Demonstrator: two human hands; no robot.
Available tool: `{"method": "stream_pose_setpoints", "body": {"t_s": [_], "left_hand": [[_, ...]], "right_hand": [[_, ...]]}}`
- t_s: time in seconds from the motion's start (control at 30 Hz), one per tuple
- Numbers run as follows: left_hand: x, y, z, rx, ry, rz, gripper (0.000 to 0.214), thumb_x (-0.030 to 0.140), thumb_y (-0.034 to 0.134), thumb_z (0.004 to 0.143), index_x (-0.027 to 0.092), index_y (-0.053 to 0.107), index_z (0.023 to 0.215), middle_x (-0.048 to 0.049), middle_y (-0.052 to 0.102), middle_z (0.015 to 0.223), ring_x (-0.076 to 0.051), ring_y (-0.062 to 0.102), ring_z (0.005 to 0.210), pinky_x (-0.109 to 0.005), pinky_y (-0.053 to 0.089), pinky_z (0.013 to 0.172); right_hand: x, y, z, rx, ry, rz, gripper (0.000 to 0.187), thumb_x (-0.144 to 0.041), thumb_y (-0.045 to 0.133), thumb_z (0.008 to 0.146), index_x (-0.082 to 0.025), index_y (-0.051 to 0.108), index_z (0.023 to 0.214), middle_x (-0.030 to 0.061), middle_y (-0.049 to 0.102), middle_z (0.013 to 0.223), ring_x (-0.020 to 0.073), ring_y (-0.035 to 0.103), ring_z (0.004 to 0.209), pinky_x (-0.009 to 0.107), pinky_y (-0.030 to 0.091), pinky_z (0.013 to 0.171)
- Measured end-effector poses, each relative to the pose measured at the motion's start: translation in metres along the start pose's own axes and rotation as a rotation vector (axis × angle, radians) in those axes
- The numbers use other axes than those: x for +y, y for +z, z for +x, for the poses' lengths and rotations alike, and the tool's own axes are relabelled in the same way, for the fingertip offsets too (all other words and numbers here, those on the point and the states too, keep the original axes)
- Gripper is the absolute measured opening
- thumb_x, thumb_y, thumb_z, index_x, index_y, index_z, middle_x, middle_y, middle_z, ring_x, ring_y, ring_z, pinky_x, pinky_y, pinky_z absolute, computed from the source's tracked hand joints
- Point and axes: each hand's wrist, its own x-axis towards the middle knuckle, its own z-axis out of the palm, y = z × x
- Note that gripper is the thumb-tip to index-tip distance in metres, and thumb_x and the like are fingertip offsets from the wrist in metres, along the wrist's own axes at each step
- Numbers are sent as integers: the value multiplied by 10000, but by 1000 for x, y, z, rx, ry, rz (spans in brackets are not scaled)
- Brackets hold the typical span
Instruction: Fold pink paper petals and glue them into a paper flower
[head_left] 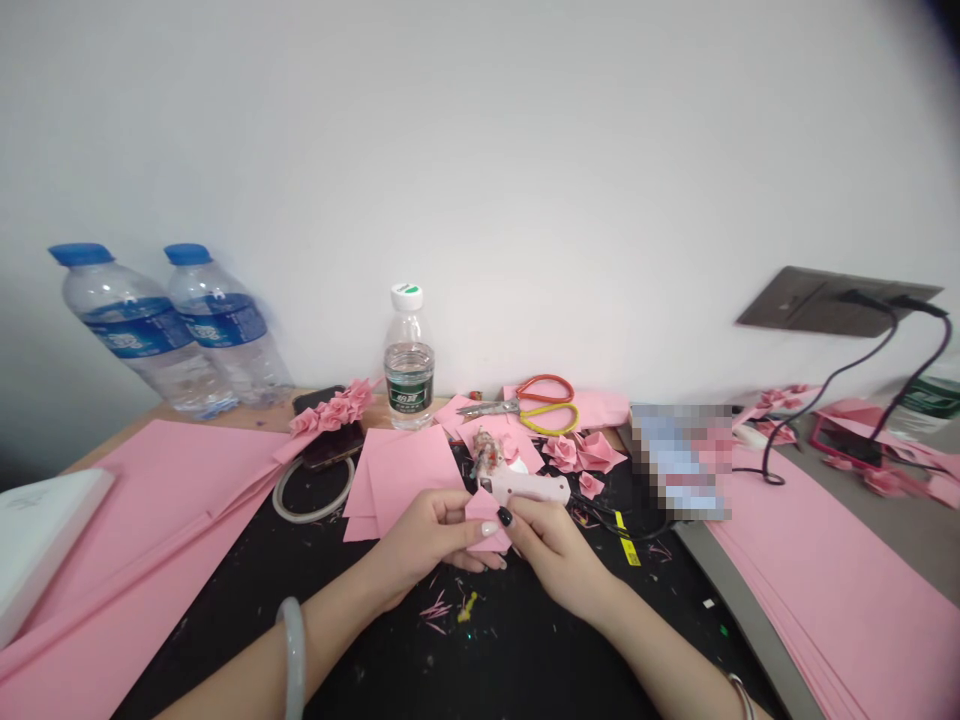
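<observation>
My left hand (431, 535) and my right hand (551, 548) meet over the black mat (315, 580), both pinching one small pink paper piece (484, 512) between fingertips. Just behind the paper lies a white glue gun (525, 487) with a messy tip. Small pink paper squares (405, 470) lie behind my left hand. Finished pink paper roses (581, 455) sit behind my right hand, and a row of roses (334, 410) rests on a dark phone.
Large pink sheets (135, 520) cover the left side, more pink sheets (810, 560) the right. Scissors (532, 405), a small water bottle (409, 360), two big bottles (172, 325), a clear tape ring (311, 490), a white box (41, 525), cables and a wall socket (832, 300) surround them.
</observation>
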Motion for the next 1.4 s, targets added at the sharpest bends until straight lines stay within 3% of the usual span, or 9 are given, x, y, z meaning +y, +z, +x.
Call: {"method": "stream_pose_setpoints", "body": {"t_s": [0.47,0.73,0.97,1.4], "left_hand": [[2,-1,0,-18,-1,42,219,302,686,719,147,679,874,-58,733,779,-180,703,719,-211,530,618],[2,2,0,41,15,72,202,310,703,696,137,640,779,-17,706,660,-218,710,709,-245,539,607],[-5,3,4,81,47,139,235,326,664,722,138,621,856,-36,722,745,-223,704,747,-279,540,644],[0,5,1,99,82,110,230,309,645,739,138,648,893,-56,734,838,-207,694,773,-270,532,662]], "right_hand": [[0,-1,0,14,-64,-39,322,-213,356,931,-184,418,616,-28,438,588,120,397,565,230,345,526],[7,2,0,71,-95,-158,311,-175,348,923,-196,370,613,-31,422,583,117,400,540,229,317,521],[11,2,-2,101,-50,-290,243,-226,433,905,-198,402,666,-32,431,600,122,415,555,231,319,523],[11,3,-3,183,-55,-163,199,-177,370,915,-200,422,725,-22,468,629,127,448,574,222,348,547]]}}
